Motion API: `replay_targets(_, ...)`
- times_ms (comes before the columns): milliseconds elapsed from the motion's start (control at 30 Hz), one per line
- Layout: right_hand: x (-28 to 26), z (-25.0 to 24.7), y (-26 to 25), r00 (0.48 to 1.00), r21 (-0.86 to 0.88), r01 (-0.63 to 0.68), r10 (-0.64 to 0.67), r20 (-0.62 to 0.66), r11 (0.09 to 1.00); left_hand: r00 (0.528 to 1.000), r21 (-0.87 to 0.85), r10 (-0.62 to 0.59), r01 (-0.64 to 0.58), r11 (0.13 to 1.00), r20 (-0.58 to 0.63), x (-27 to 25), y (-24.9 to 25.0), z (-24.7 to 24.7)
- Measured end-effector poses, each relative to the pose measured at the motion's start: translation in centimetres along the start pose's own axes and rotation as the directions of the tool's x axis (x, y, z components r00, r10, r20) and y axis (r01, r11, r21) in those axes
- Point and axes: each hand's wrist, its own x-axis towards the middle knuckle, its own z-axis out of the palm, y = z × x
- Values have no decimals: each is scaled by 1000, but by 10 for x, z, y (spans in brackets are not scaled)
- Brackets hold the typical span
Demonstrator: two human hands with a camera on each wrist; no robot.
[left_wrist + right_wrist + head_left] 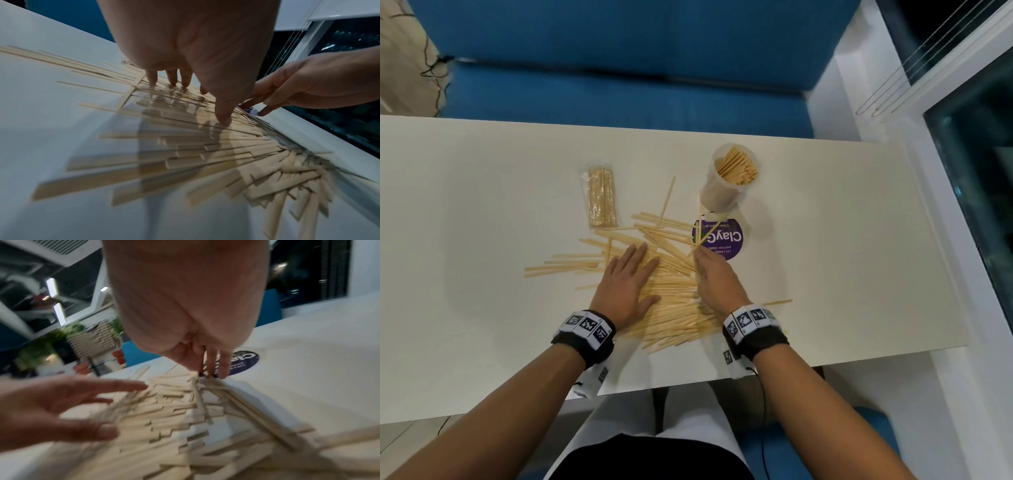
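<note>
Under both hands, on the white table (482, 205): a loose spread of flat wooden sticks (674, 301). Left hand (628, 284) lies flat, fingers straight, pressing the heap. Right hand (714, 281) has its fingertips down at the heap's far edge; pinch or mere touch, cannot tell. Step, as judged: raking sticks together. Next calls for palms swept inward, ends squared, then a lift to the cup (729, 185) beyond the right fingertips.

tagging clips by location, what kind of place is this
Probably an office lounge or shared workspace, after dark: a long pale table beside a blue sofa, a dark window with blind cords, and potted plants and strip lights further back.
</note>
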Motion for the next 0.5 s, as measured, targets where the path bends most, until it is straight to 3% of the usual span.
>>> replay_targets(100, -11, -12, 7, 984, 169, -105, 126, -123, 980, 997, -61, 5, -10, 998, -72, -4, -1, -6)
replay_targets(200, -25, -22, 21, 933, 321, -226, 299, -200, 920, 986, -122, -25, 5, 993, -164, -11, -3, -11)
replay_targets(300, -41, -25, 30, 888, 296, -374, 431, -158, 879, 989, -73, -2, -8, 997, -147, -18, -2, -13)
replay_targets(433, -63, -20, 35, 783, 293, -561, 611, -116, 774, 994, 7, 89, -89, 996, -69, -17, 6, -11)
replay_targets(500, -75, -15, 39, 736, 256, -649, 677, -27, 716, 992, 48, 121, -119, 992, -41, -13, 15, -9)
